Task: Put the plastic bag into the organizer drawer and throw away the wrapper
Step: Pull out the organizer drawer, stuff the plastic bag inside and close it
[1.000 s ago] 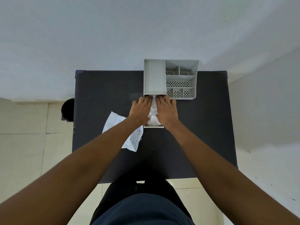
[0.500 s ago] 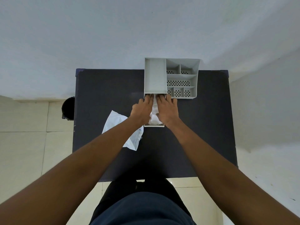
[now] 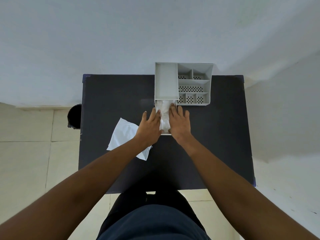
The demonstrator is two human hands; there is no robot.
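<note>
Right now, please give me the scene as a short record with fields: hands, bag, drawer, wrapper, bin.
left hand: the left hand lies flat, fingers spread, at the left side of the drawer
right hand: the right hand lies flat at the right side, fingertips on the bag
plastic bag: the plastic bag sits crumpled inside the drawer
drawer: the drawer is pulled out of the grey organizer, not closed
wrapper: the white wrapper lies on the black table, partly under the left forearm
bin: the dark bin stands on the floor left of the table
</note>
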